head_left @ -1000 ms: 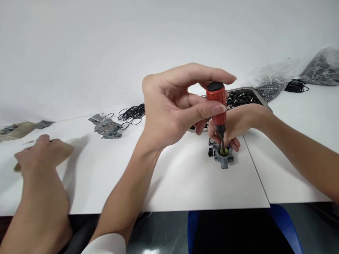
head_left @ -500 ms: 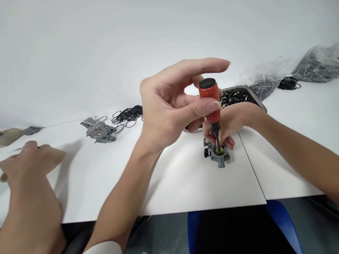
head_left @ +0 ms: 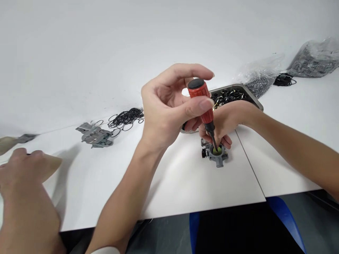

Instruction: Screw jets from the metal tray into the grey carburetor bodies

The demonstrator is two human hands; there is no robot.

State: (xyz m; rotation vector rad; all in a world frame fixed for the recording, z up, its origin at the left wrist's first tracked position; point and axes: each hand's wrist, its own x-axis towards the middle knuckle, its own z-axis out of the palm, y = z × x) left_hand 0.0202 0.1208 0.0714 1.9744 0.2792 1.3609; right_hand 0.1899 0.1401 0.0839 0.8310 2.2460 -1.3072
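My left hand [head_left: 169,106] is closed on a red screwdriver [head_left: 202,102] with a black end cap, its index finger raised above the cap. The screwdriver leans, and its shaft points down into the round bore of a grey metal throttle body [head_left: 219,160]. Something yellow-green shows inside that bore. My right hand [head_left: 219,130] grips the throttle body from behind, its fingers curled around the far side and partly hidden by the screwdriver. The throttle body stands on the white table [head_left: 190,190].
Behind my hands is a metal tray [head_left: 254,97] of small black parts. Black rings [head_left: 127,118] and grey metal castings [head_left: 95,135] lie to the left. Plastic bags [head_left: 315,58] stand at the back right. A co-worker's hand [head_left: 26,169] is at far left.
The screwdriver's handle has tipped to the left, and my left index finger has lowered and drawn back a little. The view has shifted slightly; the right hand keeps its grip.
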